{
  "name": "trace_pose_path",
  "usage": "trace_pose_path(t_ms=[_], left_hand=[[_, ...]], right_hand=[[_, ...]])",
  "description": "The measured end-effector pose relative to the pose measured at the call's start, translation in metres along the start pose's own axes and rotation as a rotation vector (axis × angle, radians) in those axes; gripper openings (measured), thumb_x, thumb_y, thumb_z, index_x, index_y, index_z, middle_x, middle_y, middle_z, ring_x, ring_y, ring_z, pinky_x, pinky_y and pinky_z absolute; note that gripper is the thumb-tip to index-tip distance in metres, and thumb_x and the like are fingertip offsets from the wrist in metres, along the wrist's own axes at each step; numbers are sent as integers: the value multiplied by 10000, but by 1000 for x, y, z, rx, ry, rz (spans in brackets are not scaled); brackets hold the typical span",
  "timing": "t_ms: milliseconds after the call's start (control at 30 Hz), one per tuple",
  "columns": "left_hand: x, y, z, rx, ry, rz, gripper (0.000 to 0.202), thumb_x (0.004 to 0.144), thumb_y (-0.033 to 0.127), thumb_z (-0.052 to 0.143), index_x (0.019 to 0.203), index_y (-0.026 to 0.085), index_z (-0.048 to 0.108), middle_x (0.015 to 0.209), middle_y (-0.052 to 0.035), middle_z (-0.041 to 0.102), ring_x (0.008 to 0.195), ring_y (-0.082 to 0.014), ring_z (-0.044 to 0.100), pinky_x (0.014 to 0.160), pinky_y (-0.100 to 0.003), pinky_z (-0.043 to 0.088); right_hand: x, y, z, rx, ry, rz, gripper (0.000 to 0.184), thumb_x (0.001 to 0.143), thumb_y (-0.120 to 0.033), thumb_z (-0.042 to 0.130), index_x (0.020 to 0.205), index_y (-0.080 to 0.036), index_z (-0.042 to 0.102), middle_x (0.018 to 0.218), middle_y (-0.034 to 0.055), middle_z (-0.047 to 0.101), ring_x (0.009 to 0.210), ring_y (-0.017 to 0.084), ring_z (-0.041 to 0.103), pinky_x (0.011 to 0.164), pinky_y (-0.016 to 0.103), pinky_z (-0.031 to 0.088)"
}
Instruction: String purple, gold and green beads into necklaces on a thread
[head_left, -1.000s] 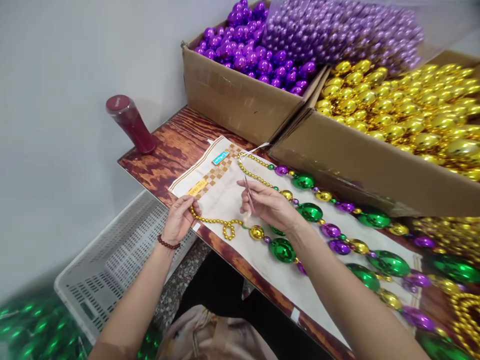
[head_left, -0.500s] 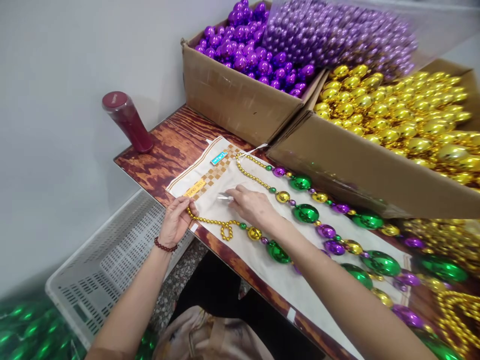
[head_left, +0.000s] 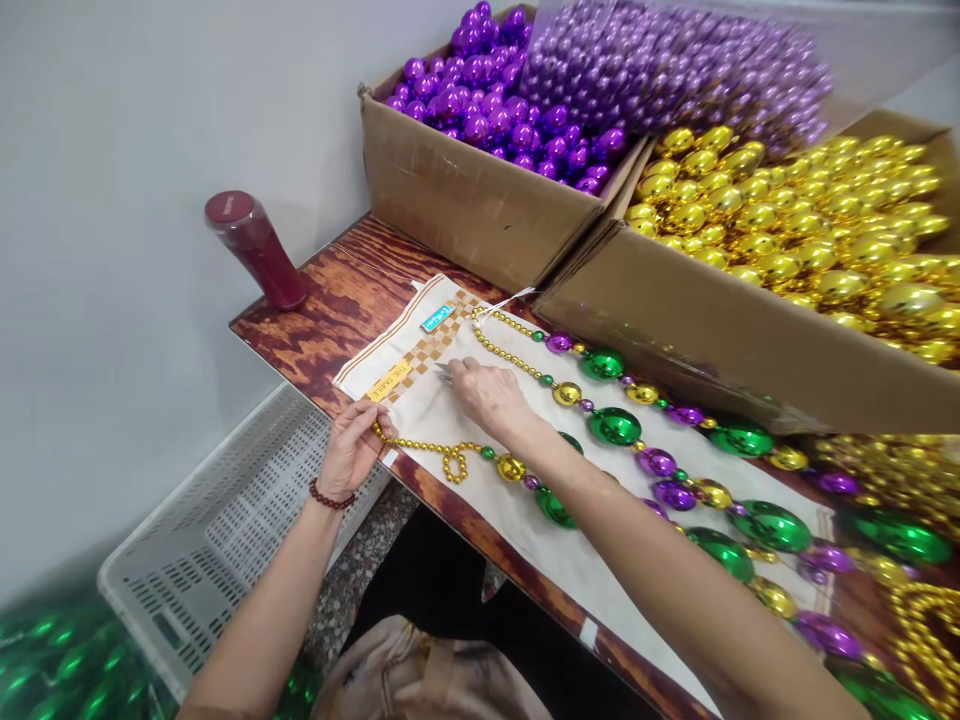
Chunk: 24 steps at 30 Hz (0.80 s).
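A long bead strand (head_left: 611, 425) of green, purple and gold beads lies in two rows on a cream cloth (head_left: 487, 490) over the wooden table (head_left: 330, 300). My left hand (head_left: 351, 445) pinches the small gold-bead end of the strand at the table's front edge. My right hand (head_left: 487, 392) rests low on the cloth, its fingers closed round a thin metal tool (head_left: 444, 371) whose tip points left. A small loop of gold beads (head_left: 454, 463) lies between the two hands.
A cardboard box of purple beads (head_left: 487, 190) and a box of gold beads (head_left: 750, 330) stand at the back. A dark red bottle (head_left: 255, 250) stands at the left corner. A white slatted crate (head_left: 225, 520) sits below the table, green beads (head_left: 60, 670) beside it.
My right hand has dropped from a raised pose down onto the cloth and shifted left, laying the metal tool almost flat. The left hand has kept its hold on the gold beads.
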<state>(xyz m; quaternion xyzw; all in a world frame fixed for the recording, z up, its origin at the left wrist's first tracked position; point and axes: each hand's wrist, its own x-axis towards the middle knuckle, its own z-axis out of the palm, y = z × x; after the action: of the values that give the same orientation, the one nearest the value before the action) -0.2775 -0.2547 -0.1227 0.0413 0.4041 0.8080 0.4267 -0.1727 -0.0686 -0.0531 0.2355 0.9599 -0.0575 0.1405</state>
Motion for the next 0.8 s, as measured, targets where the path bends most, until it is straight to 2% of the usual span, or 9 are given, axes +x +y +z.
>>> trace_pose_path(t_ms=[167,300,433,533,667,800], left_hand=[[0,1,2,33,12,-16,164,680,249,841,776,171,733,723,-24,656,645,-101,582,611,-247,476],[-1,2,2,40,4,-23,162,685,254,839,773,173,729,697,-20,650,611,-94,568,602,-245,465],[-1,1,1,33,-1,-10,149,699,260,831,771,173,734,669,-17,634,611,-95,561,600,-242,456],[-2,0,-1,10,-25,16,138,719,266,821,780,177,734,661,-8,621,606,-87,549,592,-230,440],[-3,0,-3,37,-72,43,123,770,281,782,807,175,732,628,1,594,571,-79,525,596,-236,439],[-2,0,-4,59,-65,50,116,776,267,775,820,168,734,630,5,583,579,-72,517,611,-231,446]], right_hand=[[11,4,1,40,5,7,304,993,-165,336,1122,-167,611,1066,151,670,922,252,662,756,329,460],[22,18,-5,94,53,106,290,984,-195,358,1103,-180,622,1074,137,688,935,247,654,755,304,446],[23,35,-12,168,135,203,324,990,-289,389,1240,-164,552,1166,152,670,1029,281,624,800,327,441],[22,40,-12,307,180,221,401,947,-315,476,1321,-170,485,1108,129,689,1016,294,619,813,350,444],[32,26,-10,371,215,145,288,935,-297,499,1198,-204,572,1163,98,659,1046,273,600,841,357,453],[59,-13,-11,358,216,-11,272,964,-300,485,1200,-212,588,1235,95,608,1114,246,580,879,343,468]])
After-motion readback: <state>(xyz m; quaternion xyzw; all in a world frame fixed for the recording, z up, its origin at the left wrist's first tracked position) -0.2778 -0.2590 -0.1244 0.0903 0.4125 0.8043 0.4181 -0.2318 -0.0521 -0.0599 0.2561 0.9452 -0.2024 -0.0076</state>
